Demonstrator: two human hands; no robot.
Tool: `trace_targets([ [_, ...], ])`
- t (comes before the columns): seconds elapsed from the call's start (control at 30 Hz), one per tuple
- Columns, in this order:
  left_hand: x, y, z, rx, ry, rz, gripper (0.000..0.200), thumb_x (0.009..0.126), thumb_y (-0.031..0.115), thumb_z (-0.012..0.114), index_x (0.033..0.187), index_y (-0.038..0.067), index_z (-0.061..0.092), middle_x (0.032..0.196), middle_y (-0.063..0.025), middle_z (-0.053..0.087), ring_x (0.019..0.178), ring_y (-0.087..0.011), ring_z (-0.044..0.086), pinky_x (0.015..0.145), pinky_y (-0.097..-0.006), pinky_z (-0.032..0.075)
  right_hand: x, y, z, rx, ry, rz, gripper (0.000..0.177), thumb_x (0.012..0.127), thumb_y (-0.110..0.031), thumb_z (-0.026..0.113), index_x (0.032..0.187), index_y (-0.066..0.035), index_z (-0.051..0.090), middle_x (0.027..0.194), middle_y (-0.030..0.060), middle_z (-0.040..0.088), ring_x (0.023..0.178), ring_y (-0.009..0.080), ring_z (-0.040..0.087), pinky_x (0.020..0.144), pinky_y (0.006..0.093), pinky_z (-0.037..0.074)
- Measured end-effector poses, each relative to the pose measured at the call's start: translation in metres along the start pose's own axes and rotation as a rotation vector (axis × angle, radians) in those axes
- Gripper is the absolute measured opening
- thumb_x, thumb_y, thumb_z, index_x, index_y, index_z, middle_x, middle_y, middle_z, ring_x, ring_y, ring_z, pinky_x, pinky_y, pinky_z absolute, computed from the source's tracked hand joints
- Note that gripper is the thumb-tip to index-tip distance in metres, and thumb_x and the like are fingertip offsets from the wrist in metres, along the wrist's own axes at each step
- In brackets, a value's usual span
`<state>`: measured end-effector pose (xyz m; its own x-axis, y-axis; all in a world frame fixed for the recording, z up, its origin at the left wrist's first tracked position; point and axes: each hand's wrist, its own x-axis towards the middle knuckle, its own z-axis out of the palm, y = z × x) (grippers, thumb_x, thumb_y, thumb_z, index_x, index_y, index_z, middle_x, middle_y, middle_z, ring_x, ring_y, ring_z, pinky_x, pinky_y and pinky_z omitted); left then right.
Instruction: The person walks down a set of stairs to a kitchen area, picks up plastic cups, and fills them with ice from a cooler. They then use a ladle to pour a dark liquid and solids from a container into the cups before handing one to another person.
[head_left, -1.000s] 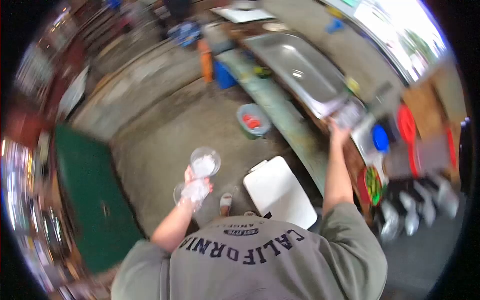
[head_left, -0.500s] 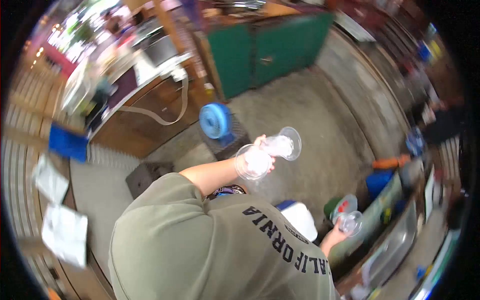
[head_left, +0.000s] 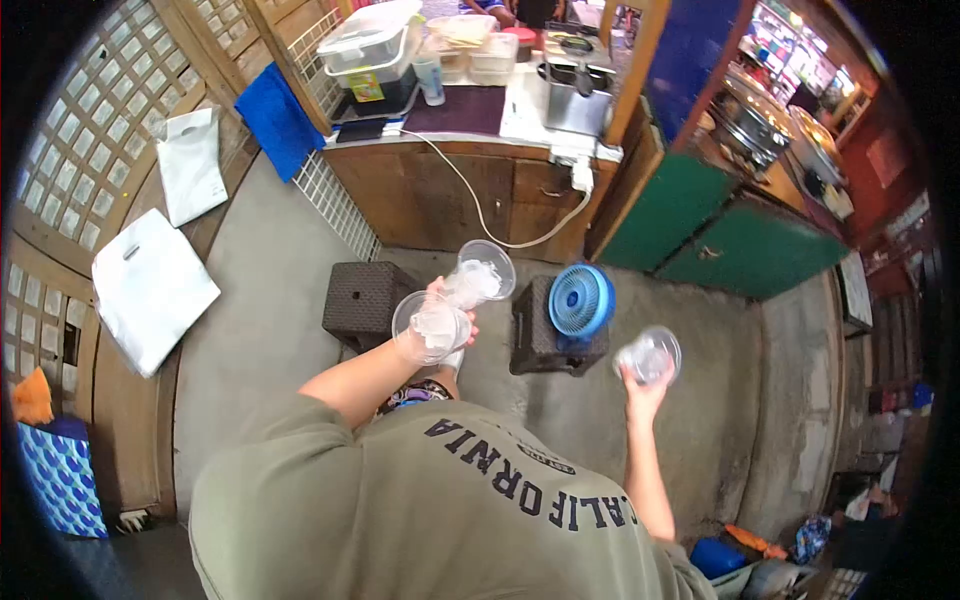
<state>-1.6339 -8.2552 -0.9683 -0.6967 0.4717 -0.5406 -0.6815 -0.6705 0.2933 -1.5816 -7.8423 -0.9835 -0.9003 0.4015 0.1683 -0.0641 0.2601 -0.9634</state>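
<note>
My left hand [head_left: 440,310] is closed around two clear plastic cups held side by side. The nearer cup [head_left: 430,328] and the farther cup [head_left: 480,273] both contain something whitish that looks like ice. Out to the right, my right hand [head_left: 641,385] grips another clear plastic cup [head_left: 650,355], tilted with its rim to the right. What is inside that one is too blurred to tell. Both hands are held out in front of my green shirt, above the concrete floor.
A blue fan [head_left: 581,301] stands on a dark stool [head_left: 530,335], with a second stool [head_left: 365,295] beside my left hand. Ahead is a wooden counter [head_left: 430,190] bearing containers and a metal appliance [head_left: 578,100]; its white cord hangs down. Green cabinets [head_left: 735,235] stand right of it.
My view has swung left, bringing the counter to the front. My right hand has come away from the basin area at lower right with its cup. The left hand still holds its two cups.
</note>
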Motion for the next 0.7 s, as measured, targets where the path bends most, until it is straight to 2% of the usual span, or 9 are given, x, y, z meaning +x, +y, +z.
trace_targets([
  [0.1, 0.003, 0.064, -0.032, -0.219, -0.246, 0.048, 0.082, 0.078, 0.074, 0.039, 0.116, 0.003, 0.054, 0.082, -0.0163, 0.064, 0.075, -0.0398, 0.064, 0.065, -0.0525, 0.053, 0.073, -0.06, 0.121, -0.029, -0.182, -0.032, 0.082, 0.063, -0.011, 0.082, 0.13, -0.002, 0.037, 0.118, 0.0129, 0.054, 0.11, 0.023, 0.052, 0.097, 0.0343, 0.04],
  [0.13, 0.009, 0.087, -0.04, -0.232, -0.268, 0.072, 0.081, 0.079, 0.074, 0.038, 0.113, 0.003, 0.056, 0.081, -0.0155, 0.064, 0.075, -0.0402, 0.064, 0.067, -0.0524, 0.053, 0.104, -0.047, 0.166, 0.101, -0.245, -0.037, 0.081, 0.063, -0.011, 0.083, 0.13, -0.002, 0.037, 0.119, 0.013, 0.054, 0.11, 0.0223, 0.053, 0.096, 0.0342, 0.041],
  [0.23, 0.043, 0.164, -0.062, -0.229, -0.185, 0.118, 0.081, 0.078, 0.076, 0.038, 0.105, 0.003, 0.06, 0.078, -0.0143, 0.063, 0.071, -0.0394, 0.063, 0.065, -0.0523, 0.053, 0.188, -0.081, 0.307, 0.239, -0.382, -0.131, 0.076, 0.064, -0.01, 0.082, 0.127, 0.0, 0.041, 0.116, 0.0122, 0.056, 0.107, 0.0219, 0.054, 0.094, 0.0341, 0.043],
  [0.3, 0.067, 0.219, -0.065, -0.201, -0.129, 0.119, 0.081, 0.077, 0.077, 0.037, 0.1, 0.003, 0.061, 0.075, -0.0128, 0.062, 0.067, -0.0373, 0.062, 0.061, -0.0499, 0.052, 0.244, -0.095, 0.395, 0.192, -0.395, -0.129, 0.075, 0.063, -0.013, 0.084, 0.124, 0.001, 0.043, 0.116, 0.0132, 0.057, 0.105, 0.0222, 0.056, 0.092, 0.0337, 0.044],
  [0.37, 0.097, 0.278, -0.069, -0.115, -0.103, 0.144, 0.079, 0.077, 0.077, 0.037, 0.098, 0.004, 0.06, 0.072, -0.0108, 0.06, 0.065, -0.0341, 0.059, 0.058, -0.0455, 0.052, 0.3, -0.098, 0.483, 0.284, -0.418, -0.198, 0.076, 0.062, -0.016, 0.084, 0.123, 0.002, 0.044, 0.114, 0.0145, 0.059, 0.104, 0.0229, 0.057, 0.091, 0.0343, 0.044],
  [0.4, 0.113, 0.304, -0.074, -0.157, -0.066, 0.1, 0.08, 0.077, 0.077, 0.036, 0.098, 0.004, 0.059, 0.071, -0.0119, 0.06, 0.065, -0.035, 0.06, 0.056, -0.0468, 0.052, 0.32, -0.107, 0.519, 0.183, -0.401, -0.208, 0.076, 0.062, -0.017, 0.084, 0.124, 0.002, 0.044, 0.113, 0.015, 0.059, 0.104, 0.0233, 0.057, 0.091, 0.0343, 0.044],
  [0.47, 0.137, 0.347, -0.076, -0.146, -0.071, 0.103, 0.08, 0.076, 0.078, 0.036, 0.1, 0.004, 0.059, 0.071, -0.0123, 0.06, 0.064, -0.0353, 0.06, 0.055, -0.0469, 0.052, 0.361, -0.129, 0.582, -0.013, -0.368, -0.227, 0.077, 0.062, -0.018, 0.084, 0.124, 0.002, 0.044, 0.112, 0.016, 0.06, 0.104, 0.024, 0.057, 0.092, 0.0343, 0.044],
  [0.57, 0.162, 0.399, -0.073, -0.156, -0.083, 0.076, 0.08, 0.077, 0.078, 0.036, 0.105, 0.006, 0.058, 0.072, -0.0128, 0.06, 0.064, -0.0354, 0.061, 0.057, -0.0472, 0.054, 0.419, -0.118, 0.667, -0.05, -0.378, -0.241, 0.085, 0.059, -0.019, 0.084, 0.127, 0.006, 0.04, 0.113, 0.0188, 0.06, 0.106, 0.0265, 0.058, 0.093, 0.0343, 0.044],
  [0.7, 0.19, 0.444, -0.064, -0.164, -0.098, 0.053, 0.081, 0.078, 0.078, 0.034, 0.111, 0.007, 0.057, 0.073, -0.0127, 0.061, 0.066, -0.0347, 0.063, 0.059, -0.0483, 0.054, 0.459, -0.094, 0.734, -0.124, -0.429, -0.215, 0.086, 0.056, -0.018, 0.084, 0.127, 0.006, 0.042, 0.115, 0.0215, 0.059, 0.107, 0.0285, 0.058, 0.092, 0.0352, 0.045],
])
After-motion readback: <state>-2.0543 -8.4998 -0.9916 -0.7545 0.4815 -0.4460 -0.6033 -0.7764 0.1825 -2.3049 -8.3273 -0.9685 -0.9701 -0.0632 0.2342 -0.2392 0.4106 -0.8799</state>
